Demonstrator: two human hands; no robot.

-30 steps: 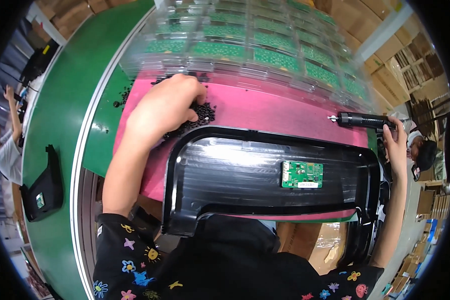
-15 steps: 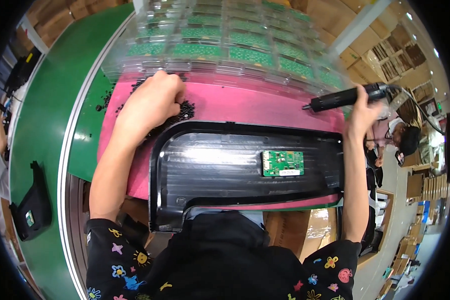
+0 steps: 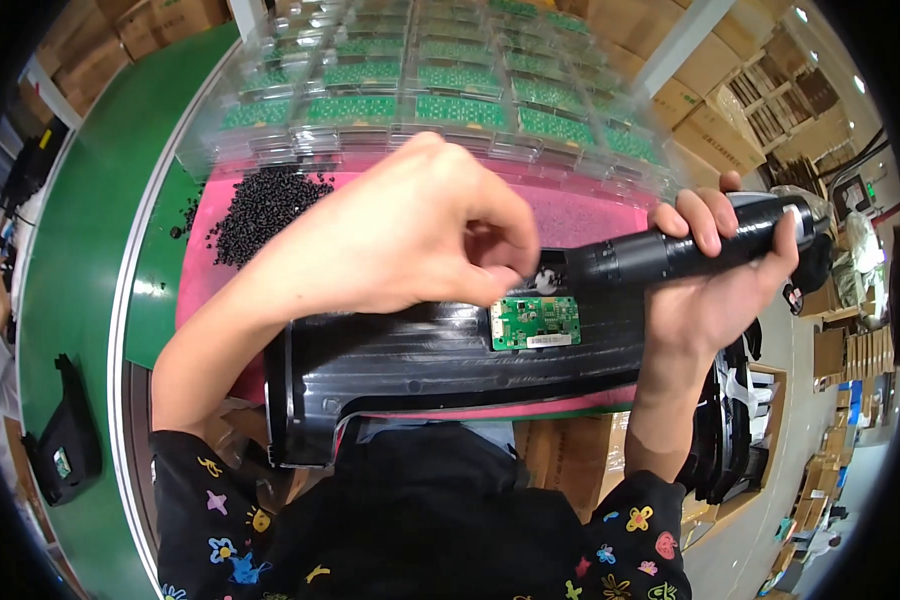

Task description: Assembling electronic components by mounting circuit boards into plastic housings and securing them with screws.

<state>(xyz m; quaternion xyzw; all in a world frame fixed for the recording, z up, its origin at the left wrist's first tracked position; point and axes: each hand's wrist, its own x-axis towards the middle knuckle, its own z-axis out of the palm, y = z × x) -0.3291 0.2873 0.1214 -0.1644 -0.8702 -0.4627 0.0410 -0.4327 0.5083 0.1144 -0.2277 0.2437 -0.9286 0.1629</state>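
My right hand (image 3: 705, 265) is wrapped round a black electric screwdriver (image 3: 630, 258), held nearly level with its tip pointing left, above the green circuit board. My left hand (image 3: 410, 230) hovers over the housing with its fingers curled together close to the screwdriver's tip. Whatever those fingers hold, if anything, is too small or hidden to make out. Below both hands lies a long black plastic housing (image 3: 450, 365), its ribbed inside facing up. A green circuit board (image 3: 535, 323) sits within it, right of centre. Part of the housing's far rim is covered by my left arm and the screwdriver.
A heap of small black screws (image 3: 260, 212) lies on the pink mat (image 3: 590, 212), far left. Beyond the mat stand clear trays (image 3: 410, 95) of green boards. Another black housing (image 3: 62, 440) rests on the green surface at left. A co-worker's arm shows at the far left edge.
My left hand has left the screw heap and come right, over the housing. The screwdriver, in my right hand, has moved nearer, its tip now close to my left fingers. The view has shifted slightly.
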